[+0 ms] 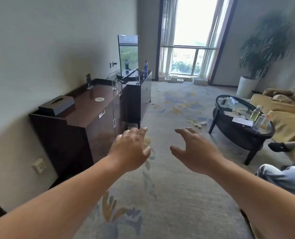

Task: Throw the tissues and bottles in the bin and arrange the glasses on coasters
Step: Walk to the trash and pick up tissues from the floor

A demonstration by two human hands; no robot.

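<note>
1. The left hand and the right hand both reach forward over the carpet, fingers spread and loosely bent, grasping nothing.
2. A tall glass stands upright near the far right corner of the wooden counter, ahead and to the left of the left hand. A white coaster lies apart from it, toward the middle of the counter.
3. A second glass and a blue bottle stand on the darker TV cabinet beyond.
4. Clear bottles stand at the near end of the low oval counter, off to the right and nearer the right hand.
5. Crumpled tissues lie on the carpet by that counter's left leg, straight ahead of the right hand; this is probably the closest pickup.
6. No bin is in view. Only one coaster can be made out, and the papers on the oval counter are too blurred to name.
</note>
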